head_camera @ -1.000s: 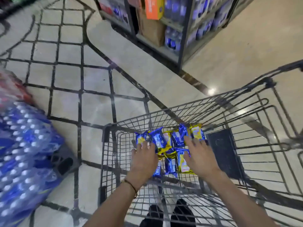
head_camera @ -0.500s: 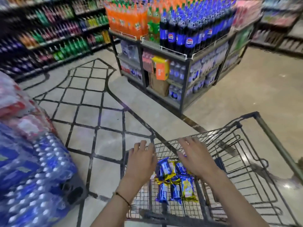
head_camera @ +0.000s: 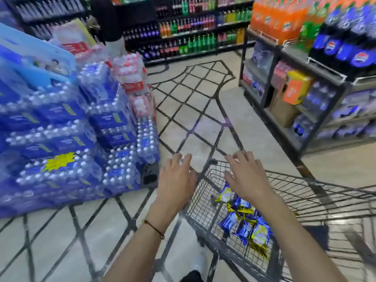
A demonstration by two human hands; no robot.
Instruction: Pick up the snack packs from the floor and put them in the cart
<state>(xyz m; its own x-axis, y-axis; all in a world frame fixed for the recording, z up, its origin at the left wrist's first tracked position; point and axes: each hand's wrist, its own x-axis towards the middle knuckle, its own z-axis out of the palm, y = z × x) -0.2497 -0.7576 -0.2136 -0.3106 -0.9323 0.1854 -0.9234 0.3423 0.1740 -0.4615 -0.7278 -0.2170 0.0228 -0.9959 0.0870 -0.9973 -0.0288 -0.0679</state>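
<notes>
down in the wire cart (head_camera: pixel 305 186), the snack packs (head_camera: pixel 244 224) lie heaped on the basket bottom, blue and yellow wrappers overlapping one another, close to the left side wall. above them the right hand (head_camera: pixel 248 178) hovers over the basket with fingers spread and loose, grasping nothing. the left hand (head_camera: pixel 177 180) is stretched out flat too, empty, over the floor (head_camera: pixel 193 123) just beside the cart's front left corner; whether its thumb touches the rim cannot be told. a thin dark cord (head_camera: pixel 154 228) circles the left wrist. to the left stands a tall stack of wrapped water bottle packs (head_camera: pixel 61 129). to the right a metal shelf (head_camera: pixel 335 82) carries soda bottles on top and an orange box (head_camera: pixel 297 89) lower down. more drinks fill the far shelves (head_camera: pixel 183 33), blurred
</notes>
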